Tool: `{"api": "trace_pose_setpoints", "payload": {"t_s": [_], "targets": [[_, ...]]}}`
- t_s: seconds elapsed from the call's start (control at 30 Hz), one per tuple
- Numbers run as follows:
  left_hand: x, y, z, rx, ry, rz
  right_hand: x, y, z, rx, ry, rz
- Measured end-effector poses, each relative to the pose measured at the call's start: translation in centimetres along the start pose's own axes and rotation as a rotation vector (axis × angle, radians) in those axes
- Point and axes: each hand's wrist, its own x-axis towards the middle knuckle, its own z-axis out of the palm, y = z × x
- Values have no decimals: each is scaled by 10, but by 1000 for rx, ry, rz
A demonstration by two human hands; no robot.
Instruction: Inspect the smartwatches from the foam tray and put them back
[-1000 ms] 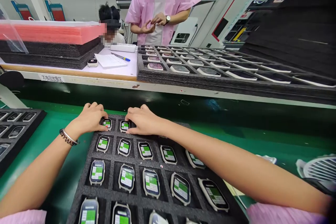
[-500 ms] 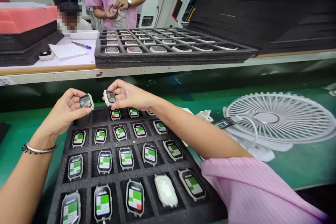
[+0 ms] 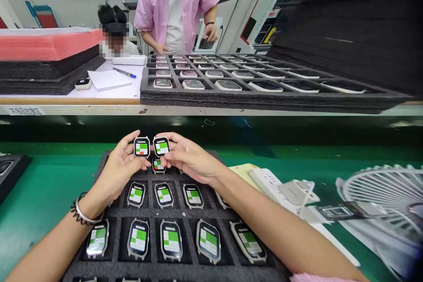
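My left hand (image 3: 127, 158) grips a strapless smartwatch (image 3: 142, 146) by its edges; the lit screen shows green and white blocks and a red one. Close beside it, my right hand (image 3: 185, 156) pinches a second smartwatch (image 3: 161, 146), its screen green and white. Both watches are raised above the far end of a black foam tray (image 3: 152, 214), screens facing me. In the tray's compartments lie several more smartwatches (image 3: 171, 239) with lit green-and-white screens. One watch (image 3: 158, 165) with a red block sits just below my hands. My right forearm covers part of the tray's right side.
A larger foam tray of watches (image 3: 211, 99) stands on the raised shelf ahead, beside paper (image 3: 109, 81), a pen (image 3: 124, 72) and a lone watch (image 3: 82, 84). Right: a power strip (image 3: 269, 183) and white fan (image 3: 380, 194). A person in pink (image 3: 178, 13) stands behind the shelf.
My view has shifted, and the two watches have come closer together and turned their screens towards me. Across the shelf, the standing person's hands have moved apart.
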Motion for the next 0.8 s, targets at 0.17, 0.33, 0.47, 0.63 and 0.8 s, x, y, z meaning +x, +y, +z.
{"api": "trace_pose_setpoints", "payload": {"t_s": [0.17,0.33,0.47,0.63,0.8], "targets": [[-3,-1,0,58,-31,33,-2,4,1,-18,10,-10],[-3,-1,-1,88,-32,37,-1,11,2,-28,36,-45],[-3,-1,-2,71,-25,-18,0,14,2,-16,50,-25],[-5,2,-1,-30,-13,-113,0,14,1,16,60,-32],[-7,4,-2,-5,-31,-107,-2,14,0,-38,36,-66]]}}
